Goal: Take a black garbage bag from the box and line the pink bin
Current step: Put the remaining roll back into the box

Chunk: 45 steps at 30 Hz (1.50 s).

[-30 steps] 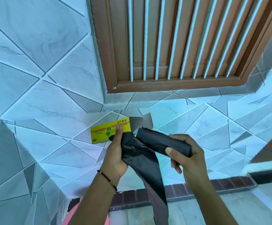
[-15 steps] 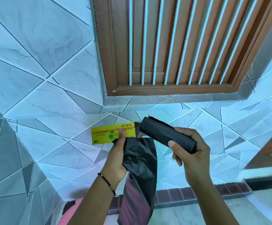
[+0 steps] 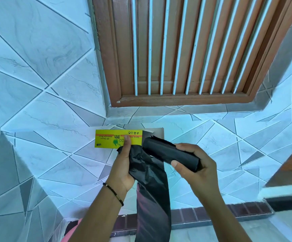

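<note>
The left hand [image 3: 124,165] was closed around two things at once: its thumb pressed the yellow box [image 3: 110,139] from the near side, and its palm and fingers gripped the gathered top of a loose black garbage bag [image 3: 150,186]. The box was held up in front of the tiled wall [image 3: 45,102], its print upside down to the camera, with its open grey flap [image 3: 156,132] at the right end. From the left hand the bag hung straight down between the two forearms, widening into a flat, glossy strip that ran out of the bottom of the view.

The right hand [image 3: 194,165] was just to the right of the left one, curled around a black roll of bags [image 3: 169,153]. The roll lay tilted, its far-left end with a ragged torn edge pointing toward the box's flap and sitting just beside it, its near-right end inside the right hand's grip with the thumb across the front. Whether the roll and the hanging bag were joined or apart could not be told, as the two black surfaces overlapped between the hands.

A bead bracelet [image 3: 113,193] circled the left wrist. Only a sliver of the pink bin [image 3: 72,232] showed, at the bottom edge, left of the left forearm and well below both hands. A brown barred window [image 3: 176,49] filled the far wall above.
</note>
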Each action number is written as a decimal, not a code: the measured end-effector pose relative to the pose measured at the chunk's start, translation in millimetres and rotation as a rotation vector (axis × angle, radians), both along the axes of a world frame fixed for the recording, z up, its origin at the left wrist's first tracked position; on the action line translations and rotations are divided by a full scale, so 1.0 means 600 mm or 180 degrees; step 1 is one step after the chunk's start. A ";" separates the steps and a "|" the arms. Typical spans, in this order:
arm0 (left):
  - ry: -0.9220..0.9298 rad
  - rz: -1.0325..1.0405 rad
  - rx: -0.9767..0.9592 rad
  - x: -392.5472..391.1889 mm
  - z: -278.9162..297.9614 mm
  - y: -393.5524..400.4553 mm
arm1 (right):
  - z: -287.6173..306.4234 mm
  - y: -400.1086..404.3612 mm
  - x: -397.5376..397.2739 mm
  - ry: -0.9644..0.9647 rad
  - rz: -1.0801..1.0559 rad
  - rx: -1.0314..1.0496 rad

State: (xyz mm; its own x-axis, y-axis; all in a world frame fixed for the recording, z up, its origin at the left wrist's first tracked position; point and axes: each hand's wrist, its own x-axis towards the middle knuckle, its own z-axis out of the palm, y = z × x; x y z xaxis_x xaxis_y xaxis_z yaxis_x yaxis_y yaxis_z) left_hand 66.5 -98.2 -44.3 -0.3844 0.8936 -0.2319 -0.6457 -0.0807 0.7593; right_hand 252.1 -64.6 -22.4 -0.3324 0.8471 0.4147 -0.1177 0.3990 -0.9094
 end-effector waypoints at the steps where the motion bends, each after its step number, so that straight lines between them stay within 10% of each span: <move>1: 0.0049 0.0052 0.0014 0.000 0.000 0.002 | 0.003 0.002 0.000 -0.0011 0.0002 -0.0069; 8: 0.0472 -0.0205 0.0118 0.007 -0.004 0.008 | 0.010 0.035 0.009 0.0692 0.0117 -0.0859; 33: 0.1160 0.0354 -0.0022 0.009 -0.019 0.036 | 0.038 0.079 0.031 0.0167 -0.0223 -0.0902; 45: 0.0157 -0.0172 0.0188 0.004 -0.014 0.039 | 0.034 0.072 0.029 -0.0012 -0.0032 -0.0781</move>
